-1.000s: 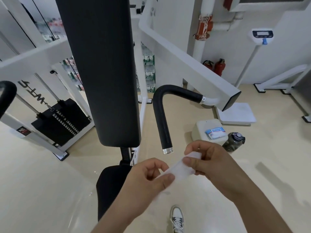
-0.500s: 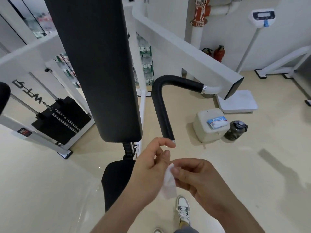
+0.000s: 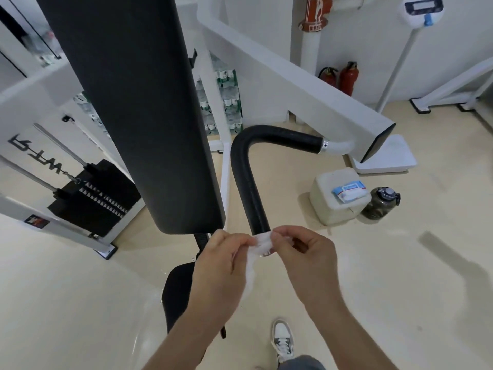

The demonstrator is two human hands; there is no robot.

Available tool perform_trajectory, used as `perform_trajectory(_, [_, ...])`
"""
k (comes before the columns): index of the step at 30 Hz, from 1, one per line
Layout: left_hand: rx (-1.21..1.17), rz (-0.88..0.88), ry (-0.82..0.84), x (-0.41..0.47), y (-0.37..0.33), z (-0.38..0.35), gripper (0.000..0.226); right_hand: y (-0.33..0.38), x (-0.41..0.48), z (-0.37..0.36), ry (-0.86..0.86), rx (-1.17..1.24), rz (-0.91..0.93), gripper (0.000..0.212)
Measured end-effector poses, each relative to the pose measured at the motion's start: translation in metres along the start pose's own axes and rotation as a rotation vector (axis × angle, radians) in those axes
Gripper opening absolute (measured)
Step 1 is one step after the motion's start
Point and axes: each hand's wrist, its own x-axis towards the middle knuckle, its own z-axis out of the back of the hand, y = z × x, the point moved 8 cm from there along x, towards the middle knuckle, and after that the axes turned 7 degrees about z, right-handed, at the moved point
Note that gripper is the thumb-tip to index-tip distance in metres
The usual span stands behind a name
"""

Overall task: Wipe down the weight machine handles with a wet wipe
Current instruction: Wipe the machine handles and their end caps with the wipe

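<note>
both hands, left hand (image 3: 221, 259) and right hand (image 3: 306, 255), pinch thin white wet wipe (image 3: 260, 244) around bent black foam handle (image 3: 249, 188) tip; risk: loose pinch, wipe slips off.

A gym is shown. A white weight machine with a tall black back pad (image 3: 138, 108), a black foam handle (image 3: 248, 182) and a stack of black weight plates (image 3: 93, 198) on steel guide rods is seen on a glossy cream floor (image 3: 66, 303). A standing scale (image 3: 384, 153) and two red fire extinguishers (image 3: 344, 77) are placed by the far wall.
</note>
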Motion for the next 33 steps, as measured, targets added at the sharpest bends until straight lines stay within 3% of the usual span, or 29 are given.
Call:
perform_trajectory(4, [0.076, -0.032, -0.083, -0.001, 0.002, -0.002, 0.015, 0.014, -0.009, -0.001, -0.084, -0.429, 0.339, 0.004])
perform_trajectory(7, [0.093, -0.098, -0.149, -0.003, 0.0, -0.001, 0.01, 0.025, -0.018, -0.005, -0.161, -0.571, 0.509, 0.014])
perform_trajectory(11, [0.151, -0.203, -0.216, 0.0, -0.007, 0.005, 0.021, 0.025, -0.001, -0.005, -0.198, -0.598, 0.457, 0.008])
perform_trajectory(16, [0.152, -0.333, -0.098, 0.001, 0.001, -0.001, 0.021, 0.026, -0.007, -0.013, -0.158, -0.606, 0.285, 0.01])
perform_trajectory(18, [0.111, -0.337, -0.029, 0.001, 0.009, -0.006, 0.026, 0.032, -0.023, -0.021, -0.175, -0.662, 0.315, 0.006])
perform_trajectory(22, [-0.012, -0.288, 0.129, 0.0, 0.015, -0.011, 0.046, 0.035, -0.038, -0.036, -0.273, -0.883, 0.438, 0.03])
perform_trajectory(26, [0.06, -0.409, 0.216, -0.009, 0.008, -0.012, 0.068, 0.038, -0.03, -0.024, -0.412, -0.634, 0.343, 0.017])
perform_trajectory(29, [0.055, -0.437, 0.207, -0.009, 0.007, -0.012, 0.059, 0.039, -0.039, -0.032, -0.419, -0.714, 0.391, 0.022])
perform_trajectory(33, [-0.165, -0.273, 0.228, -0.002, 0.012, -0.007, 0.036, 0.036, -0.049, -0.038, -0.391, -0.758, 0.396, 0.023])
